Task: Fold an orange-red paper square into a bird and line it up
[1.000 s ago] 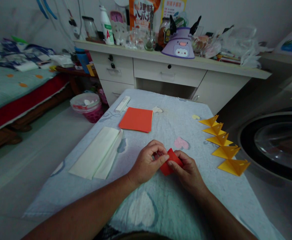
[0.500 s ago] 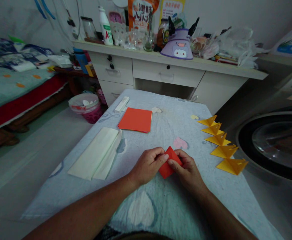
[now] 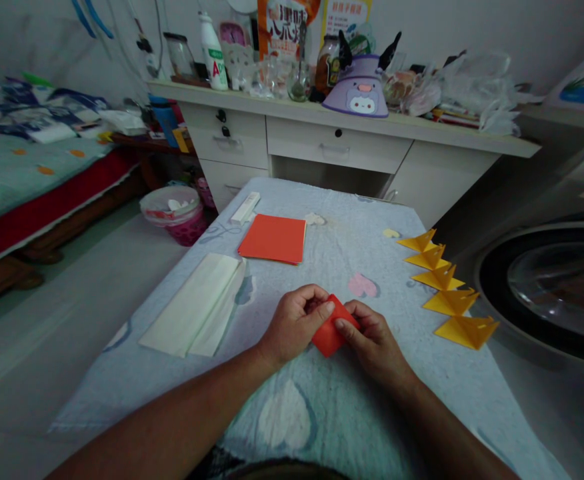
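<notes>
A small folded piece of red paper (image 3: 330, 338) is held between my two hands above the cloth-covered table. My left hand (image 3: 299, 320) pinches its upper left edge, thumb on top. On the opposite side, my right hand (image 3: 372, 333) grips the right edge, its thumb lying on the paper's face. The fingers underneath are partly hidden. Farther back lies a stack of orange-red square paper sheets (image 3: 273, 239). To the right, several folded yellow paper figures (image 3: 452, 302) stand in a row along the table's edge.
A folded pale sheet (image 3: 192, 303) and a narrow white box (image 3: 245, 208) lie on the table's left side. Behind stands a white cabinet (image 3: 339, 143) crowded with jars, bags and a purple visor (image 3: 359, 87). A pink bin (image 3: 185, 223) is on the floor, a washing machine (image 3: 562, 267) at right.
The red paper has tilted slightly and shifted a little left in my hands. Both hands keep hold of it. The whole view has moved slightly.
</notes>
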Demonstrator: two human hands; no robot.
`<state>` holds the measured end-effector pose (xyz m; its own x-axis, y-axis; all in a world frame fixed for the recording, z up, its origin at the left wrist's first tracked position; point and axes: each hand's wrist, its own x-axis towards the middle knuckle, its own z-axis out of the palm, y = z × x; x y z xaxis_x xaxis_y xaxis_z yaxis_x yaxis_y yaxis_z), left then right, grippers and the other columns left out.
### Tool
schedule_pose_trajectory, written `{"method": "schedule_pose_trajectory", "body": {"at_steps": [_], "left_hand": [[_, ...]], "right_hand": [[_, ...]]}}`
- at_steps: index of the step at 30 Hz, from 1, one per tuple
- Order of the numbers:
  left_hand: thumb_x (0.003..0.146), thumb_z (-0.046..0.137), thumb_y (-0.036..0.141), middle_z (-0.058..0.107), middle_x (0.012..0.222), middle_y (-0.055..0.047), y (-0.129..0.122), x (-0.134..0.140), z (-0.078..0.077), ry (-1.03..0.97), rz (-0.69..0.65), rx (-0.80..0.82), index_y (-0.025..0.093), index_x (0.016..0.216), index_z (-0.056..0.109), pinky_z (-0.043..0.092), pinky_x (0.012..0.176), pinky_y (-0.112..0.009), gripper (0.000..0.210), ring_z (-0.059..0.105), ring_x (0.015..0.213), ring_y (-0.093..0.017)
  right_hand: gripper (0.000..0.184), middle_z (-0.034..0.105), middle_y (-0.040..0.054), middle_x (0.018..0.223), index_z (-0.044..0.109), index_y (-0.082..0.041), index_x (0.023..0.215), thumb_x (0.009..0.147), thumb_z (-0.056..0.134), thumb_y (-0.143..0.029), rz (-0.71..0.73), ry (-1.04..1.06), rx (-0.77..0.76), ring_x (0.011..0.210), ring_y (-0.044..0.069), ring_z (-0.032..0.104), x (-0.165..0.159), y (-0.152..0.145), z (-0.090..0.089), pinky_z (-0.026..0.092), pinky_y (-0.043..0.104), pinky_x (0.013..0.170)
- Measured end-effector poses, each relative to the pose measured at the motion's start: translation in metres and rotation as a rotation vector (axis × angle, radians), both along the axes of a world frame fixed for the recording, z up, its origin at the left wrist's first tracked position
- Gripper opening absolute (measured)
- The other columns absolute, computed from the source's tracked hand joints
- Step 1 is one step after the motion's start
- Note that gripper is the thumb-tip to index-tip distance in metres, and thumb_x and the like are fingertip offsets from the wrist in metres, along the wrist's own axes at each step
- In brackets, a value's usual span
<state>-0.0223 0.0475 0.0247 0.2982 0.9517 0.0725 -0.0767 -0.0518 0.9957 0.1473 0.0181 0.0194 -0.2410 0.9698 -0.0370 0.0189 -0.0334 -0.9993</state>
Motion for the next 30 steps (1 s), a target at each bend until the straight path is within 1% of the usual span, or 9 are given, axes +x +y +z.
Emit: {"method": "schedule_pose_trajectory", "body": {"at_steps": [7,12,16,19,24,27,30], "left_hand": [[0.086,0.062,0.035,0.051,0.068,0.003,-0.0013,-0.0001,-0.0006,0.021,0.019,0.023,0.016,0.077,0.057,0.037,0.057,-0.021,0.021,0.046,0.062,-0.010],[0.086,0.061,0.037,0.054,0.068,0.002,-0.0003,-0.0013,-0.0006,0.000,0.050,0.012,0.016,0.080,0.059,0.038,0.057,-0.021,0.022,0.047,0.061,-0.010],[0.086,0.060,0.037,0.052,0.067,0.003,0.0006,-0.0033,0.0005,-0.008,0.024,0.011,0.016,0.078,0.059,0.037,0.057,-0.021,0.023,0.045,0.059,-0.010],[0.086,0.060,0.039,0.052,0.068,0.002,0.0005,-0.0027,0.0035,-0.025,-0.003,-0.009,0.016,0.079,0.058,0.037,0.057,-0.021,0.024,0.045,0.060,-0.010],[0.080,0.067,0.040,0.054,0.077,0.002,-0.0005,-0.0012,0.0068,-0.067,-0.120,-0.051,0.017,0.089,0.056,0.039,0.062,-0.022,0.027,0.049,0.067,-0.011],[0.080,0.067,0.038,0.050,0.072,0.003,0.0002,-0.0026,0.0030,0.004,-0.157,-0.047,0.017,0.083,0.055,0.035,0.058,-0.021,0.024,0.044,0.063,-0.009],[0.083,0.063,0.036,0.046,0.066,0.005,0.0019,-0.0037,-0.0004,0.064,-0.131,-0.046,0.016,0.076,0.053,0.031,0.055,-0.021,0.024,0.040,0.060,-0.009]], "right_hand": [[0.029,0.048,-0.0042,0.066,0.056,-0.019,0.081,0.087,0.063,-0.046,0.008,-0.004,0.007,0.059,0.010,0.039,-0.0001,0.0008,0.0000,0.032,0.023,0.055],[0.029,0.050,-0.0031,0.067,0.057,-0.019,0.081,0.087,0.063,-0.047,0.030,-0.012,0.001,0.061,0.011,0.042,-0.0020,0.0004,0.0008,0.035,0.023,0.057],[0.028,0.051,-0.0027,0.068,0.058,-0.019,0.082,0.087,0.063,-0.046,0.038,-0.010,0.006,0.061,0.011,0.043,-0.0027,0.0004,0.0023,0.036,0.023,0.058],[0.029,0.050,-0.0030,0.066,0.058,-0.019,0.080,0.086,0.063,-0.046,0.017,-0.010,0.016,0.060,0.011,0.042,-0.0013,0.0009,0.0015,0.035,0.023,0.057],[0.028,0.052,-0.0036,0.066,0.059,-0.019,0.081,0.085,0.066,-0.046,-0.040,0.061,-0.003,0.059,0.011,0.042,0.0025,0.0026,-0.0034,0.035,0.023,0.057],[0.028,0.053,-0.0037,0.066,0.059,-0.019,0.081,0.084,0.067,-0.046,-0.080,0.097,-0.022,0.058,0.011,0.043,0.0035,0.0033,-0.0039,0.034,0.022,0.056],[0.027,0.052,-0.0039,0.067,0.059,-0.020,0.084,0.084,0.067,-0.046,-0.102,0.112,-0.026,0.057,0.010,0.041,0.0035,0.0031,-0.0012,0.033,0.022,0.055]]}}
